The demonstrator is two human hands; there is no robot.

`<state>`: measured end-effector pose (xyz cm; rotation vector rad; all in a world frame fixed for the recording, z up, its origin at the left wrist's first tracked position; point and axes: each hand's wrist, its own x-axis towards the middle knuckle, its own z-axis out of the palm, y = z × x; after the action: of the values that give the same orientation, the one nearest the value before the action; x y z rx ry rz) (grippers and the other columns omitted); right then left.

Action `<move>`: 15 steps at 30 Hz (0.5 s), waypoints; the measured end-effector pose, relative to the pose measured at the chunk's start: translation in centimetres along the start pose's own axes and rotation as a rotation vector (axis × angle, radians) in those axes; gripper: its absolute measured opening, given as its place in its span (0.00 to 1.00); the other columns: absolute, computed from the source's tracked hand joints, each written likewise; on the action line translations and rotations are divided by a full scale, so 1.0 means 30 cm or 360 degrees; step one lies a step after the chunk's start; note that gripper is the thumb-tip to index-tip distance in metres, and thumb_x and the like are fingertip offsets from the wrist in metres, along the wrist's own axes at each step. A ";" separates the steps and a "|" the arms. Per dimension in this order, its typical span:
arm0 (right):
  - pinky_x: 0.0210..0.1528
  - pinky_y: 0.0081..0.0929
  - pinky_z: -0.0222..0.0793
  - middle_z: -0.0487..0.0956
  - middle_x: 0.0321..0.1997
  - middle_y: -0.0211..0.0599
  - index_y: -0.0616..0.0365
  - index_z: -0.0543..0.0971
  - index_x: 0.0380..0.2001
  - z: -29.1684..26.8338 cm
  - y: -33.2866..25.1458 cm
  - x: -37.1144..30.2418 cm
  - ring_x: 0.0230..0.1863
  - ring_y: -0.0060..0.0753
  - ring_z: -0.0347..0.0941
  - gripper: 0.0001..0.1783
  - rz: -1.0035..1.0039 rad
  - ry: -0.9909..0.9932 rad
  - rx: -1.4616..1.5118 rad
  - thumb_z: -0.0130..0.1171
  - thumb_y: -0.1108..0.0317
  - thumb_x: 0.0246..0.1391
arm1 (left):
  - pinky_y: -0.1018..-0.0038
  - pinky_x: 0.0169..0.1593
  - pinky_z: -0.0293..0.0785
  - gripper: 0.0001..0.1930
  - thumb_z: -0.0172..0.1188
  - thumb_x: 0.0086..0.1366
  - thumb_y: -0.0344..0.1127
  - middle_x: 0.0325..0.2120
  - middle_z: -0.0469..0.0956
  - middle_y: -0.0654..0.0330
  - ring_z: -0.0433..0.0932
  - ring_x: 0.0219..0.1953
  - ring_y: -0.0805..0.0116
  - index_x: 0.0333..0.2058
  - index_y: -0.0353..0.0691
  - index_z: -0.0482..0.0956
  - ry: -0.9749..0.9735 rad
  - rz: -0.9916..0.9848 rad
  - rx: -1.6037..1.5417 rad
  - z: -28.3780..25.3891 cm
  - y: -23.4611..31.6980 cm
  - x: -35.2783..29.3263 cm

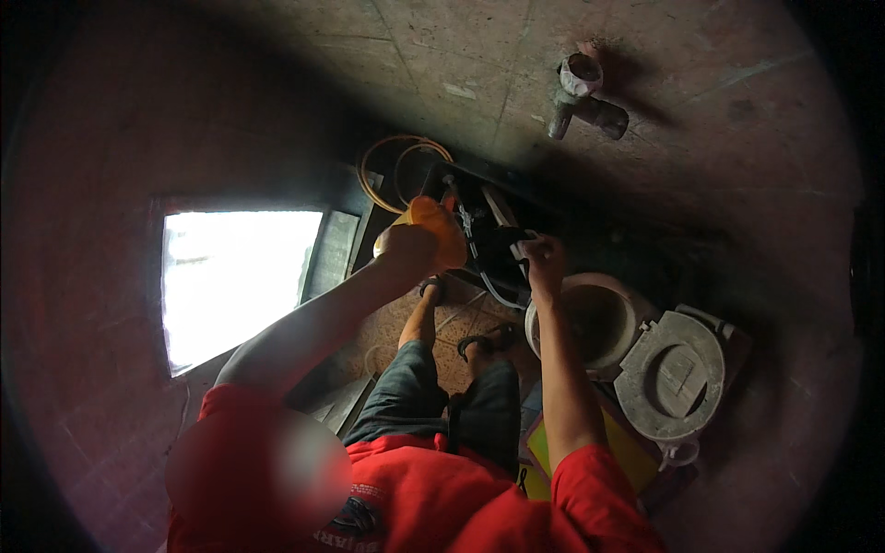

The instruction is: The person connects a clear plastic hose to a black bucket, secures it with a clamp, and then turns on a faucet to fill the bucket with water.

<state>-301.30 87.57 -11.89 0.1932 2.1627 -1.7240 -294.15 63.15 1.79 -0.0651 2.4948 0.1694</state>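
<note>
We have our left hand closed around an orange bundle and our right hand pinching a pale piece above the bucket.

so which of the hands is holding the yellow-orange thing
The left hand: it is wrapped against the yellow-orange thing. The right hand is apart from it, with its fingers at a small pale piece.

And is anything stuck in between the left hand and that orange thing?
Nothing visible is: the left hand is already wrapped against the orange thing. The part under the palm is hidden, so I can't check there.
</note>
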 end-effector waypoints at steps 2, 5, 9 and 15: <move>0.44 0.24 0.65 0.74 0.37 0.37 0.63 0.70 0.38 0.023 0.007 0.002 0.39 0.25 0.70 0.17 0.0020 -0.0024 0.0026 0.60 0.71 0.44 | 0.70 0.32 0.72 0.15 0.56 0.54 0.49 0.23 0.78 0.63 0.78 0.28 0.62 0.30 0.44 0.79 0.0208 0.0036 -0.0116 0.048 -0.094 -0.144; 0.45 0.25 0.65 0.73 0.39 0.38 0.63 0.70 0.39 0.025 0.023 0.021 0.41 0.27 0.69 0.17 0.0021 -0.0122 0.0142 0.60 0.69 0.45 | 0.70 0.28 0.72 0.14 0.58 0.52 0.50 0.23 0.77 0.60 0.78 0.27 0.63 0.28 0.45 0.79 0.0284 -0.0267 -0.0527 0.117 -0.169 -0.313; 0.46 0.27 0.65 0.73 0.40 0.39 0.64 0.70 0.40 0.046 -0.055 0.003 0.42 0.30 0.69 0.19 -0.0072 -0.0082 -0.0253 0.61 0.68 0.45 | 0.68 0.28 0.72 0.11 0.60 0.53 0.44 0.22 0.77 0.55 0.78 0.26 0.59 0.26 0.42 0.79 0.0512 -0.0507 -0.1154 0.356 -0.336 -0.520; 0.47 0.28 0.64 0.72 0.41 0.40 0.64 0.70 0.40 0.064 0.023 0.046 0.43 0.32 0.69 0.19 -0.0111 -0.0145 -0.0221 0.61 0.68 0.45 | 0.68 0.32 0.71 0.11 0.59 0.55 0.39 0.26 0.77 0.50 0.78 0.29 0.56 0.30 0.37 0.77 0.0809 -0.1119 -0.1318 0.836 -0.510 -0.514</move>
<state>-301.96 85.72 -13.38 0.0029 2.2351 -1.5787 -265.60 51.53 -10.49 -1.4406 2.5160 0.9527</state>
